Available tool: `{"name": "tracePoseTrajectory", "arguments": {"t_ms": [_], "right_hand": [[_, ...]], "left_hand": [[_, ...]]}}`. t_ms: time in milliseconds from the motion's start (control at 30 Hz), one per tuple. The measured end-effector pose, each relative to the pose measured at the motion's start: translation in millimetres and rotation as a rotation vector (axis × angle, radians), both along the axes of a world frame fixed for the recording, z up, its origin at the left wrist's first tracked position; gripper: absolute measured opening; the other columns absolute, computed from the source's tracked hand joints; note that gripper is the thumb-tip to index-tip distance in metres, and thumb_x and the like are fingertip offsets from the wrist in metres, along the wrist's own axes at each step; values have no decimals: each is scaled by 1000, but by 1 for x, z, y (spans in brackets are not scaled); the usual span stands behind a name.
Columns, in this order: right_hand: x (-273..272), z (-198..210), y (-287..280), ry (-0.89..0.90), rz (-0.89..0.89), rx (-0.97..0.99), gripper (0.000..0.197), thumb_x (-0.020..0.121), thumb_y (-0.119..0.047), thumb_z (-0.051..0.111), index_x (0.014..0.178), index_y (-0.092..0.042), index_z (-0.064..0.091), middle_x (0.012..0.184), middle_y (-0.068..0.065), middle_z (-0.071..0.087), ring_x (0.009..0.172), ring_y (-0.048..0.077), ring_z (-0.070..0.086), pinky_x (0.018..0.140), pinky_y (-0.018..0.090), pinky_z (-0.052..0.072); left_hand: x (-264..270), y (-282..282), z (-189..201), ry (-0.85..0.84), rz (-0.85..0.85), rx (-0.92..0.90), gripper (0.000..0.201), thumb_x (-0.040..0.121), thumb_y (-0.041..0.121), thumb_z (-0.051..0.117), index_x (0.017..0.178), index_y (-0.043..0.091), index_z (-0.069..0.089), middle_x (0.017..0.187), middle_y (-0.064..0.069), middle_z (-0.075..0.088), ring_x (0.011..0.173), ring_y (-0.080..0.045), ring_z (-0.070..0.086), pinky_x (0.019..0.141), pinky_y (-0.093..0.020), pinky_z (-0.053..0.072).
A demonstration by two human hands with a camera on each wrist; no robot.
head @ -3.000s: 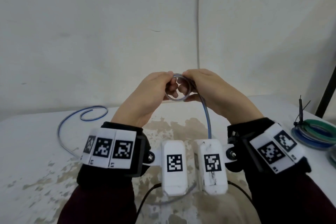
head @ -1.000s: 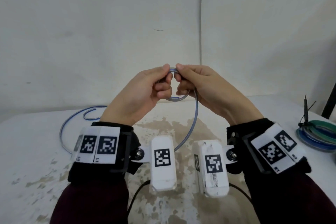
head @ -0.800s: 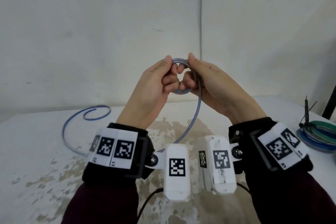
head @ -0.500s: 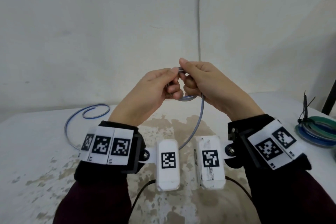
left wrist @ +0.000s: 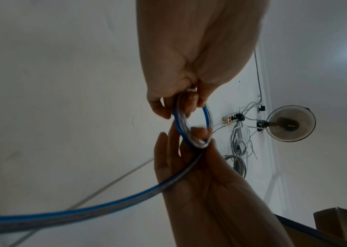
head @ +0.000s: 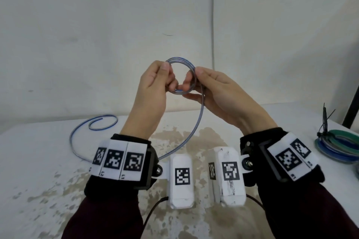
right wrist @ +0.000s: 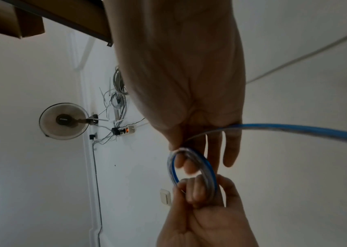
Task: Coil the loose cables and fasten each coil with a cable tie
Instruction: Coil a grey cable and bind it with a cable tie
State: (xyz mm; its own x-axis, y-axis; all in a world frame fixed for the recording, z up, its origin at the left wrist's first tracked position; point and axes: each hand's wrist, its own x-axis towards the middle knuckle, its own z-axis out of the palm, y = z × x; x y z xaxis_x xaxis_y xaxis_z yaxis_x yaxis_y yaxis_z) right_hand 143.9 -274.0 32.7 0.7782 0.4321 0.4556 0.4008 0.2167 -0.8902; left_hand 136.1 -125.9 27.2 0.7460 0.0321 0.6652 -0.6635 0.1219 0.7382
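Observation:
A thin blue-and-clear cable is wound into a small coil (head: 180, 60) that I hold up above the table. My left hand (head: 169, 75) pinches the coil's left side. My right hand (head: 194, 78) pinches its right side between thumb and forefinger, the other fingers straight beneath. The loose tail (head: 197, 122) drops from the right hand, passes behind my left wrist and ends in a curl (head: 103, 124) on the table. The left wrist view shows the coil (left wrist: 191, 128) between both hands, as does the right wrist view with its coil (right wrist: 191, 167) and tail (right wrist: 295, 127).
Finished coils (head: 339, 144) in blue, green and grey lie at the table's right edge, with a black cable tie (head: 324, 120) sticking up from them. The white stained table (head: 38, 161) meets a plain wall behind. A dark post (head: 351, 106) stands at far right.
My hands have risen and moved slightly apart, so the coil now shows as an open ring between them. The tail's curl on the table has shifted a little.

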Motion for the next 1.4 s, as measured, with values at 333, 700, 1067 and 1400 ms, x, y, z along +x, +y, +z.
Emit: {"name": "tracePoseTrajectory", "arguments": {"t_ms": [333, 700, 1067, 1400], "right_hand": [[1, 0, 0, -94, -186, -166, 35, 104, -23, 33, 73, -13, 47, 51, -12, 36, 52, 8, 36, 67, 22, 42], [-7, 8, 0, 64, -64, -32, 37, 103, -26, 33, 80, -6, 55, 51, -5, 36, 50, 12, 41, 70, 27, 52], [-6, 4, 5, 191, -21, 99, 34, 103, -26, 36, 74, -12, 47, 50, -8, 27, 45, 10, 37, 70, 25, 52], [-10, 7, -2, 168, -93, -226, 37, 103, -21, 33, 70, -12, 46, 50, -7, 23, 45, 12, 20, 60, 29, 37]], "left_hand": [[-5, 5, -2, -86, 183, 535, 19, 100, 14, 43, 99, 12, 61, 75, 1, 63, 72, -9, 58, 71, -23, 44], [-6, 0, -5, -313, 435, 566, 29, 100, 24, 41, 78, 5, 49, 55, -16, 49, 48, -27, 46, 49, -41, 40], [1, -1, -12, -270, 518, 461, 34, 98, 23, 43, 69, 7, 41, 47, -8, 38, 43, -19, 33, 46, -31, 30], [-2, 4, -8, -46, 123, 707, 38, 98, 35, 37, 76, 8, 51, 63, -2, 55, 61, -21, 52, 63, -29, 42]]}}
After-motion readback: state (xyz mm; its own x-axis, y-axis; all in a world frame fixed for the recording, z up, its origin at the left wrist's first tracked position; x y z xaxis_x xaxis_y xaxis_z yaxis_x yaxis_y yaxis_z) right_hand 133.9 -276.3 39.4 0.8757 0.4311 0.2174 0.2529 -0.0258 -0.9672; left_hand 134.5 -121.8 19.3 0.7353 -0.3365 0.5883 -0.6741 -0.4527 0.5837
